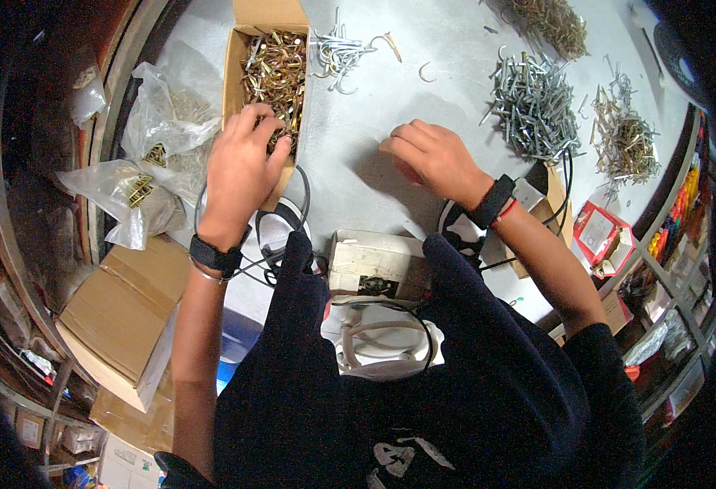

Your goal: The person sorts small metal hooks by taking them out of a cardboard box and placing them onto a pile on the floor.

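My left hand (243, 158) is over the near end of an open cardboard box (233, 73) full of brassy metal hooks (276, 76). Its thumb and fingers are apart at the hooks, and I see nothing held between them. My right hand (434, 158) hovers over the pale grey surface (373, 110), to the right of the box. Its fingers curl inward, and their undersides are hidden. A small heap of silvery hooks (341, 52) lies just right of the box. Beyond my right hand are two single brassy hooks, one bent piece (390, 46) and one curved piece (426, 72).
A large silvery hook pile (532, 107) and a mixed pile (627, 143) lie right; a brassy pile (547, 24) lies far right. Clear plastic bags (150, 195) with small brassy parts sit left. A white box (376, 263), red box (602, 238) and dark cables (569, 189) are nearer.
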The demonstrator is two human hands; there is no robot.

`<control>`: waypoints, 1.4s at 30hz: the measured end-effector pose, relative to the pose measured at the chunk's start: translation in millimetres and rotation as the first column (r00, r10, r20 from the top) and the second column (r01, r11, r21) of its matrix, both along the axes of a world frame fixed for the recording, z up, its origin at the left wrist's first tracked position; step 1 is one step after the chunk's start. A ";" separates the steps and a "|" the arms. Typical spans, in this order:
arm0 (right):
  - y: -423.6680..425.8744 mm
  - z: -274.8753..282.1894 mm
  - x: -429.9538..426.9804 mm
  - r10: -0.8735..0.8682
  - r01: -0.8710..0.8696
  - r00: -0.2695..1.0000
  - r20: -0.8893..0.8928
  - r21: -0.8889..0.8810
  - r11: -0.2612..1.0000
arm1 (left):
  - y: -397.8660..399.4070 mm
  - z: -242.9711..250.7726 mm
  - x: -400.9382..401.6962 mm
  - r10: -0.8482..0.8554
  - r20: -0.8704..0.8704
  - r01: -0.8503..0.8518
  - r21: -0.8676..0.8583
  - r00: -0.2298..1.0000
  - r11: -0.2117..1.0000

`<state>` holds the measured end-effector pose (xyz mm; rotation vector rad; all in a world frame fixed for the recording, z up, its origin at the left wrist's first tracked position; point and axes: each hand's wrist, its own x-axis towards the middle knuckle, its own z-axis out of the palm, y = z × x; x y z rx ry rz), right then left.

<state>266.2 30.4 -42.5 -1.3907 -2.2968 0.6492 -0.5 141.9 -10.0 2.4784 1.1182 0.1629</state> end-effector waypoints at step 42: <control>18.0 25.6 -66.3 -0.091 0.011 0.954 -0.286 -0.269 0.963 | -22.4 34.7 10.2 0.135 0.331 0.037 -0.466 0.934 0.884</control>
